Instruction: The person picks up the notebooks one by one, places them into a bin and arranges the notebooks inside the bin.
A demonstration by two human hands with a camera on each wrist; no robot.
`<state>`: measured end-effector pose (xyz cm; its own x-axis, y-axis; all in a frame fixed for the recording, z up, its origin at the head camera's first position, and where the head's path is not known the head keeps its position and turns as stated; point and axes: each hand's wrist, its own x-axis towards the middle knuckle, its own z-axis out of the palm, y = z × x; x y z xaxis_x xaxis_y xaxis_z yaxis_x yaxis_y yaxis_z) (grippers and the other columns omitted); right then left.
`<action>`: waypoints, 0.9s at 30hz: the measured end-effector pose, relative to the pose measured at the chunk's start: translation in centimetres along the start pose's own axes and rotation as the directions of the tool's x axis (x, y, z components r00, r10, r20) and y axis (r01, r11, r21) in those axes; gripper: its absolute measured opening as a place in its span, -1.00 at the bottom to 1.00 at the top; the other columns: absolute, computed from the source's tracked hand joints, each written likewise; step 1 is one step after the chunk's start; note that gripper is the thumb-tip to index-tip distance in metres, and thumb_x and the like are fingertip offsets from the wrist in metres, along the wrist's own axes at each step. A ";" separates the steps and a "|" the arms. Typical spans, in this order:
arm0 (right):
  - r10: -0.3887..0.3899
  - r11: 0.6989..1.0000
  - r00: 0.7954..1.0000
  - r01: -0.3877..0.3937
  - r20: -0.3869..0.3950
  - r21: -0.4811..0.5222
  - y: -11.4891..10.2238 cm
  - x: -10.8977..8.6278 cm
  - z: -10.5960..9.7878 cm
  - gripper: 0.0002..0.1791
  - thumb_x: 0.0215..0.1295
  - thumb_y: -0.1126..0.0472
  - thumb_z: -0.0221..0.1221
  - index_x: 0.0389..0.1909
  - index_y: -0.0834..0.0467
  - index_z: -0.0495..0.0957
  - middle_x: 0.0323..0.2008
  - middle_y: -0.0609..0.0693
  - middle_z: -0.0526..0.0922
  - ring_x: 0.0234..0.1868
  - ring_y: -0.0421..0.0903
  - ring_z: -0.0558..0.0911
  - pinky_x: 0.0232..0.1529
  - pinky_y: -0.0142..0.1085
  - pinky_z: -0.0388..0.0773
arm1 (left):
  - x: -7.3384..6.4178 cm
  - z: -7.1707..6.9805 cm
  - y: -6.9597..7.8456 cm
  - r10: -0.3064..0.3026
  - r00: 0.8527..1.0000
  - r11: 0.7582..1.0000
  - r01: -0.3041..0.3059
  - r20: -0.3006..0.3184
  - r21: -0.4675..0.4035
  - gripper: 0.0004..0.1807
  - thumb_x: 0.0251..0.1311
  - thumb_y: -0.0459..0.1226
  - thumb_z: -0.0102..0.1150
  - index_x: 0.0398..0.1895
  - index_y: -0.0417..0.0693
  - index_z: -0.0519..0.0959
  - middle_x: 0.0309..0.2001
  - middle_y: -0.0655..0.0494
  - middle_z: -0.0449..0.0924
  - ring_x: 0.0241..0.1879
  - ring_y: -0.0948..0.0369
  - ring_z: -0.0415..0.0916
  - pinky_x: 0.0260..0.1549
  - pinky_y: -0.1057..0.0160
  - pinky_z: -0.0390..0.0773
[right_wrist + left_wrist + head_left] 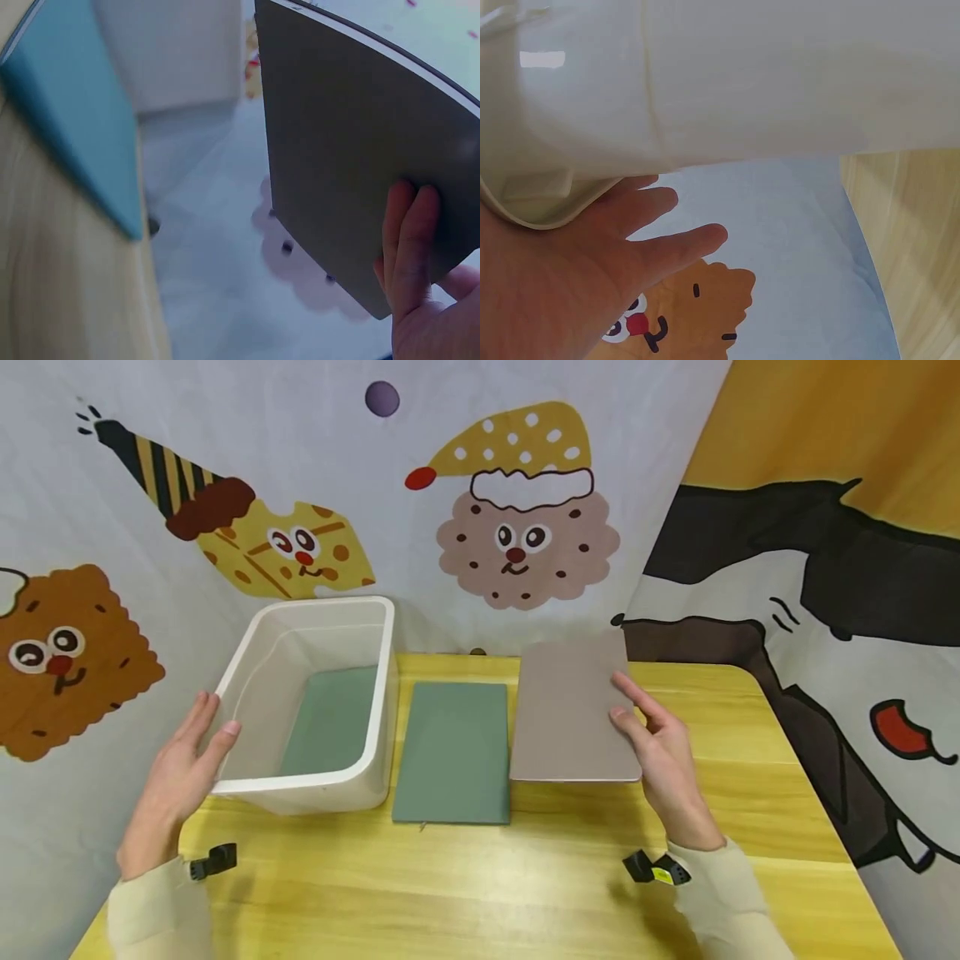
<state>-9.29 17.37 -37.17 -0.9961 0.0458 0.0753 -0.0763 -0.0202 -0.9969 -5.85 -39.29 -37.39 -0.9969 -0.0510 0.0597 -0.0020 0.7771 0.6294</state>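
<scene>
My right hand (663, 752) pinches the right edge of a taupe notebook (566, 710), thumb on top and fingers underneath. The notebook is raised off the table; its dark underside and white page edge (382, 49) show in the right wrist view. A green notebook (453, 752) lies flat on the table to its left. Farther left stands a white plastic bin (386, 718) with another green notebook (333, 718) on its floor. My left hand (180, 760) rests against the bin's left rim, thumb lying over it and fingers extended along the outside.
The wooden table (480, 893) ends at a back edge by a hanging cloth (420, 552) printed with cartoon biscuits. Another printed cloth (885, 668) hangs on the right, close to the table's right edge.
</scene>
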 end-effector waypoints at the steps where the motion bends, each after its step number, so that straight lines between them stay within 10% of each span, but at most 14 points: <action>1: -0.002 1.000 1.000 0.002 0.004 0.023 -0.3 -0.1 0.5 -0.43 0.53 0.27 0.18 0.50 0.20 0.38 0.58 0.03 0.25 0.53 -0.13 0.23 0.20 -0.54 0.45 | 0.0 0.0 0.0 0.002 1.000 1.000 -0.002 0.001 -0.008 -0.26 0.66 0.02 -0.29 0.69 -0.06 -0.20 0.68 -0.01 -0.43 0.58 -0.38 -0.38 0.36 -0.56 -0.30; 7: -0.007 0.990 0.999 -0.001 0.051 0.144 -1.8 -0.4 3.4 -0.43 0.54 0.26 0.15 0.52 0.11 0.38 0.56 -0.04 0.27 0.05 -0.17 0.69 -0.15 -0.34 0.72 | -0.1 -0.1 0.1 -0.010 1.000 0.999 0.010 0.004 -0.038 -0.26 0.65 0.02 -0.29 0.69 -0.06 -0.20 0.68 0.00 -0.44 0.59 -0.36 -0.41 0.36 -0.56 -0.34; 27: -0.156 0.963 0.983 0.130 0.098 0.237 -3.9 -0.7 11.1 -0.44 0.52 0.29 0.16 0.50 0.13 0.41 0.51 -0.18 0.36 0.55 -0.27 0.20 0.52 -0.20 0.19 | 0.1 0.1 0.2 -0.012 1.000 1.000 0.012 0.003 -0.004 -0.26 0.65 0.03 -0.30 0.70 -0.04 -0.21 0.68 -0.01 -0.44 0.58 -0.38 -0.40 0.36 -0.56 -0.34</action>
<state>-8.75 6.33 -33.09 -0.9714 -0.0496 0.2323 -0.2131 -0.2498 -0.9445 -5.96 -39.07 -37.32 -0.9971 -0.0583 0.0498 -0.0136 0.7740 0.6331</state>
